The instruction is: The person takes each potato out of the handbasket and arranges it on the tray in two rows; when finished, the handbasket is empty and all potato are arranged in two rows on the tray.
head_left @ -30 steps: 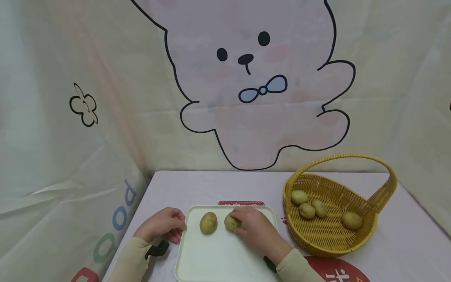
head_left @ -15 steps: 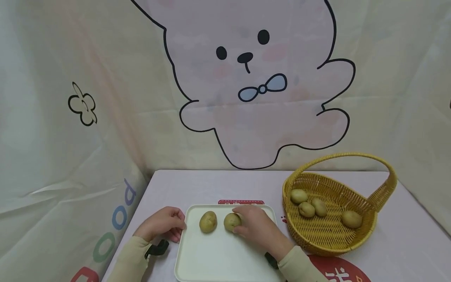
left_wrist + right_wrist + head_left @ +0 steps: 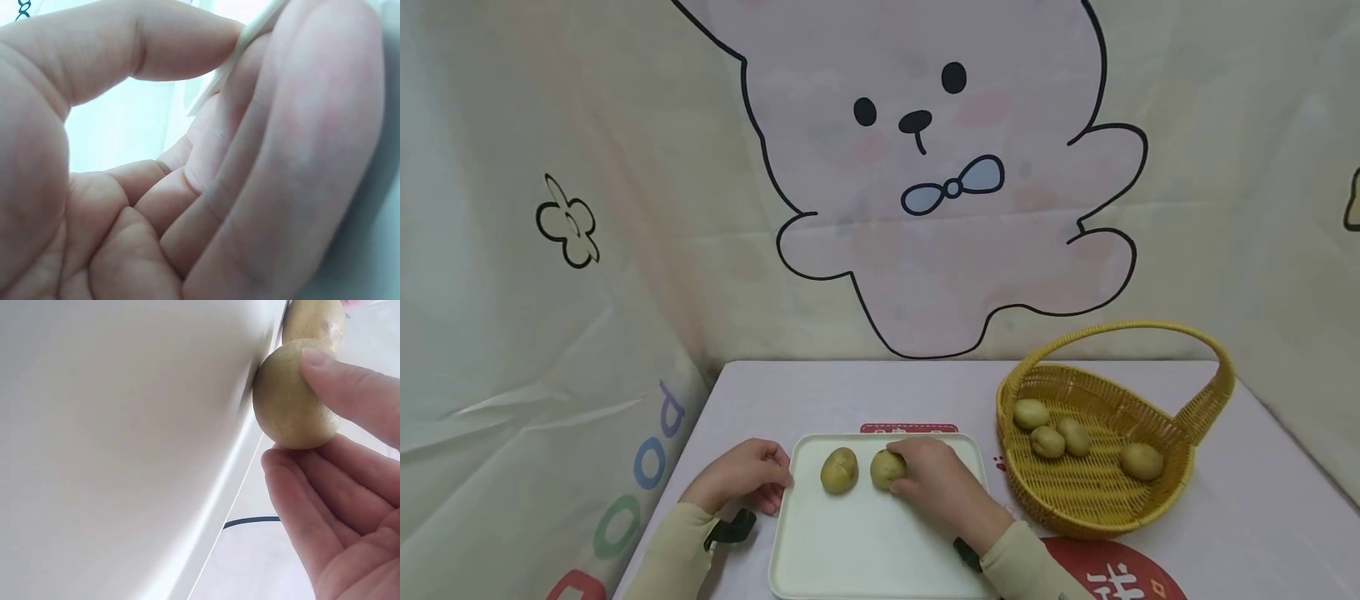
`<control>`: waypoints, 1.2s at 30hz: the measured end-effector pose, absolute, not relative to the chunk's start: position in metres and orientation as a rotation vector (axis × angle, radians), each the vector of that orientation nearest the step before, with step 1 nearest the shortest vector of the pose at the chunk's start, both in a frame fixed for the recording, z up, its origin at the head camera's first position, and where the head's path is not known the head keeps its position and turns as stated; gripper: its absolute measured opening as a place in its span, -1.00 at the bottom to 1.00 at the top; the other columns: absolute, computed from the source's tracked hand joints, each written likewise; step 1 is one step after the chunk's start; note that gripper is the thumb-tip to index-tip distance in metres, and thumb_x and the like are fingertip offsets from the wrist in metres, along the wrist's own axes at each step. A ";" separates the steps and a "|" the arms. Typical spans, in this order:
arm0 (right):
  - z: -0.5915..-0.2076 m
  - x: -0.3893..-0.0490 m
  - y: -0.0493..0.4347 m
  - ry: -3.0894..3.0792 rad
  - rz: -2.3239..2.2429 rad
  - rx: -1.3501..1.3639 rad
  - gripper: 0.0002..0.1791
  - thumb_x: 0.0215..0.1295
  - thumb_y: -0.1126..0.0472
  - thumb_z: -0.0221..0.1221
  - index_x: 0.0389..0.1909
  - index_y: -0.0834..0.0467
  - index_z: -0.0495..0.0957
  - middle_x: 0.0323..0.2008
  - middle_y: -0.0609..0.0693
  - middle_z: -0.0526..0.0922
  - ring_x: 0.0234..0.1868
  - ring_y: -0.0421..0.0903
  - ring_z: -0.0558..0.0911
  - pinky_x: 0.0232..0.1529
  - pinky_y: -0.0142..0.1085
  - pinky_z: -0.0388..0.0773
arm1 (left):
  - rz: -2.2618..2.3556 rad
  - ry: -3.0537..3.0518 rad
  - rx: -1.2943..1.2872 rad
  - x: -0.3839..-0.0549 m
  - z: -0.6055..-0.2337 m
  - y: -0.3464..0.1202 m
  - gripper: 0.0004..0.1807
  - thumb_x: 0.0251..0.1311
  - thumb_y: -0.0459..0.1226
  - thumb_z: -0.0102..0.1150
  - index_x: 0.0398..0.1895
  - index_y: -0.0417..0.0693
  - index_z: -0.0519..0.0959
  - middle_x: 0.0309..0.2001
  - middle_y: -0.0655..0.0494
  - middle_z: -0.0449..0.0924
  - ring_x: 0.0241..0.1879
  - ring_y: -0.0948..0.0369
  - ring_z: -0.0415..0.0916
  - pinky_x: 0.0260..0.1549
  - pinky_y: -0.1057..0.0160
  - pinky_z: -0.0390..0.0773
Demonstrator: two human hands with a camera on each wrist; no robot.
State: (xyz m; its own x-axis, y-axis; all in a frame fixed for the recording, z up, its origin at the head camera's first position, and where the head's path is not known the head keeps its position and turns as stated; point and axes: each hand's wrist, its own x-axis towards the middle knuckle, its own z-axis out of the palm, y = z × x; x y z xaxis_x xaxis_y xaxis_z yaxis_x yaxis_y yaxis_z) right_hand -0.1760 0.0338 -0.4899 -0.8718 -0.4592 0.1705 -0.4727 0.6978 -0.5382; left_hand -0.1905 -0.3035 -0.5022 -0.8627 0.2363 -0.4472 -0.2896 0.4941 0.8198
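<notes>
A white rectangular tray [image 3: 865, 542] lies on the table. My left hand [image 3: 747, 477] pinches the tray's left rim; in the left wrist view the thumb and curled fingers [image 3: 312, 137] close on its pale edge. On the tray's far half, my right hand [image 3: 943, 483] holds a small round potato [image 3: 887, 470] between thumb and fingertips. The right wrist view shows this potato [image 3: 290, 397] at the tray's surface, the thumb on one side and fingers on the other. Just left of it sits a second, slightly larger potato [image 3: 839, 471], touched by neither hand.
A yellow wicker basket [image 3: 1101, 508] with a tall handle stands to the right, with several potatoes [image 3: 1141, 461] inside. Behind the table [image 3: 865, 392] hangs a cloth printed with a cartoon bear [image 3: 917, 242]. Red printing [image 3: 1112, 571] marks the tablecloth at the front right.
The whole head view has shifted slightly. Both hands keep their holds on the tray rim and the potato, and the potatoes stay in about the same places.
</notes>
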 end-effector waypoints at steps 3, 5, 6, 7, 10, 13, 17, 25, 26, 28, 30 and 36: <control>-0.491 -0.175 0.036 -2.857 0.904 0.805 -0.52 0.18 0.26 0.56 0.12 0.26 0.72 0.05 0.09 0.83 0.14 0.02 0.77 0.22 0.02 0.71 | 1.355 2.227 -0.032 -0.191 -0.505 -0.304 -0.82 0.27 -0.31 0.34 -0.19 -0.22 0.57 -0.50 0.02 0.63 -0.59 0.20 0.62 -0.52 0.23 0.75; -0.490 -0.175 0.039 -2.859 0.900 0.793 -0.51 0.17 0.24 0.56 0.13 0.26 0.72 0.07 0.10 0.83 0.17 0.04 0.77 0.24 0.02 0.71 | 1.357 2.222 -0.018 -0.192 -0.507 -0.303 -0.83 0.27 -0.31 0.33 -0.19 -0.22 0.57 -0.50 0.02 0.63 -0.59 0.21 0.62 -0.52 0.23 0.75; -0.490 -0.175 0.041 -2.860 0.901 0.783 -0.49 0.18 0.24 0.57 0.15 0.26 0.72 0.10 0.11 0.83 0.19 0.06 0.77 0.25 0.02 0.71 | 1.358 2.219 -0.013 -0.192 -0.507 -0.303 -0.83 0.27 -0.31 0.33 -0.19 -0.22 0.57 -0.50 0.02 0.63 -0.59 0.21 0.62 -0.51 0.23 0.75; -0.489 -0.175 0.042 -2.864 0.906 0.773 -0.48 0.18 0.23 0.57 0.16 0.25 0.71 0.12 0.11 0.82 0.22 0.08 0.76 0.27 0.03 0.70 | 1.357 2.218 -0.007 -0.193 -0.507 -0.302 -0.82 0.27 -0.31 0.34 -0.19 -0.22 0.58 -0.50 0.03 0.63 -0.59 0.21 0.62 -0.51 0.24 0.75; -0.485 -0.175 0.048 -2.882 0.918 0.735 -0.45 0.19 0.20 0.57 0.20 0.23 0.70 0.16 0.11 0.80 0.26 0.11 0.75 0.30 0.05 0.68 | 1.358 2.214 0.005 -0.196 -0.508 -0.299 -0.82 0.27 -0.30 0.34 -0.18 -0.22 0.58 -0.50 0.03 0.64 -0.59 0.22 0.62 -0.51 0.24 0.75; -0.482 -0.174 0.052 -2.892 0.930 0.717 -0.45 0.19 0.18 0.57 0.21 0.21 0.70 0.17 0.11 0.80 0.27 0.12 0.74 0.31 0.06 0.68 | 1.359 2.214 0.012 -0.198 -0.508 -0.297 -0.81 0.26 -0.29 0.34 -0.18 -0.22 0.57 -0.50 0.03 0.64 -0.59 0.22 0.62 -0.52 0.25 0.75; -0.476 -0.168 0.054 -2.915 0.980 0.714 -0.43 0.22 0.15 0.56 0.23 0.20 0.70 0.19 0.09 0.79 0.30 0.11 0.72 0.33 0.08 0.66 | 1.360 2.216 0.008 -0.197 -0.508 -0.296 -0.81 0.25 -0.30 0.34 -0.19 -0.22 0.56 -0.51 0.03 0.63 -0.59 0.22 0.62 -0.52 0.25 0.74; -0.458 -0.134 0.079 -2.877 0.951 0.753 -0.48 0.28 0.08 0.53 0.23 0.10 0.71 0.15 -0.03 0.81 0.24 0.02 0.74 0.28 0.05 0.68 | 1.355 2.204 0.003 -0.191 -0.514 -0.302 -0.80 0.27 -0.29 0.34 -0.17 -0.23 0.56 -0.51 0.03 0.64 -0.59 0.23 0.63 -0.50 0.24 0.76; -0.455 -0.131 0.086 -2.860 0.939 0.770 -0.49 0.28 0.08 0.53 0.23 0.08 0.71 0.15 -0.05 0.81 0.23 0.00 0.74 0.27 0.03 0.69 | 1.357 2.208 0.006 -0.191 -0.515 -0.303 -0.80 0.27 -0.30 0.34 -0.17 -0.23 0.56 -0.51 0.03 0.63 -0.59 0.23 0.62 -0.50 0.24 0.75; -0.451 -0.124 0.101 -2.825 0.898 0.815 -0.51 0.29 0.09 0.52 0.22 0.05 0.71 0.13 -0.09 0.81 0.19 -0.03 0.75 0.22 -0.02 0.72 | 1.363 2.210 0.009 -0.191 -0.515 -0.306 -0.81 0.28 -0.30 0.33 -0.17 -0.23 0.55 -0.52 0.04 0.62 -0.59 0.24 0.61 -0.50 0.25 0.74; -0.449 -0.119 0.120 -2.792 0.866 0.842 -0.53 0.28 0.11 0.53 0.20 0.03 0.72 0.11 -0.11 0.81 0.17 -0.05 0.76 0.18 -0.06 0.75 | 1.374 2.203 0.015 -0.191 -0.515 -0.308 -0.81 0.28 -0.31 0.32 -0.18 -0.24 0.55 -0.53 0.05 0.60 -0.60 0.24 0.60 -0.51 0.25 0.74; -0.442 -0.107 0.181 -2.774 0.740 0.719 -0.54 0.22 0.10 0.57 0.15 -0.06 0.75 0.08 -0.19 0.82 0.10 -0.13 0.78 0.08 -0.11 0.79 | 1.399 2.180 0.035 -0.194 -0.513 -0.308 -0.81 0.30 -0.30 0.31 -0.18 -0.23 0.54 -0.54 0.06 0.60 -0.60 0.25 0.60 -0.50 0.24 0.75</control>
State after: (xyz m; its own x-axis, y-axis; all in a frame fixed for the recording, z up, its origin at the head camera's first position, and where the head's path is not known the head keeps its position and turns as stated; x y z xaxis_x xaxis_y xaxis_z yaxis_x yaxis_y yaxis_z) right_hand -0.1066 0.1811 -0.4417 -0.8665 -0.4062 0.2901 -0.4967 0.7590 -0.4210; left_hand -0.1940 -0.3084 -0.5134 -0.8516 0.3038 -0.4272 -0.2617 0.4599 0.8486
